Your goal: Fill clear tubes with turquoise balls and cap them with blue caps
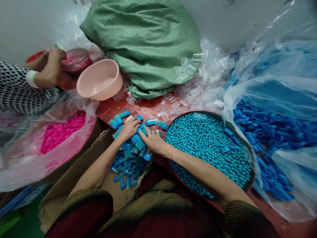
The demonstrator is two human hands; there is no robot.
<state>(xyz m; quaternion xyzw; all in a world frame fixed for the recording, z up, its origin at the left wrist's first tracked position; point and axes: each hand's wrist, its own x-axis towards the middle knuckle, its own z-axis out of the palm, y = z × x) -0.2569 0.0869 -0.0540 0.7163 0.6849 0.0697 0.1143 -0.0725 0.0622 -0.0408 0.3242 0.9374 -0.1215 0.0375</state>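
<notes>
Small clear bottles (pixel 139 142) with blue caps and blue beads inside lie heaped at the edge of a red table, above an open cardboard box (pixel 109 178). My left hand (pixel 129 129) rests on the left part of this heap, fingers stretched out over the bottles. Against its right side lies my right hand (pixel 154 142), fingers spread and touching bottle tops. Neither hand visibly grips a bottle. More filled bottles (pixel 127 167) lie below in the box. A large round tub (pixel 166 132) of blue beads (pixel 205 152) stands beside my right forearm.
Clear empty tubes (pixel 190 92) are strewn before a green sack (pixel 153 43). Blue caps (pixel 272 129) fill a plastic bag at right; pink pieces (pixel 63 132) fill another at left. By a pink bowl (pixel 99 81), another person's hands (pixel 51 67) work near a container of pink beads (pixel 76 61).
</notes>
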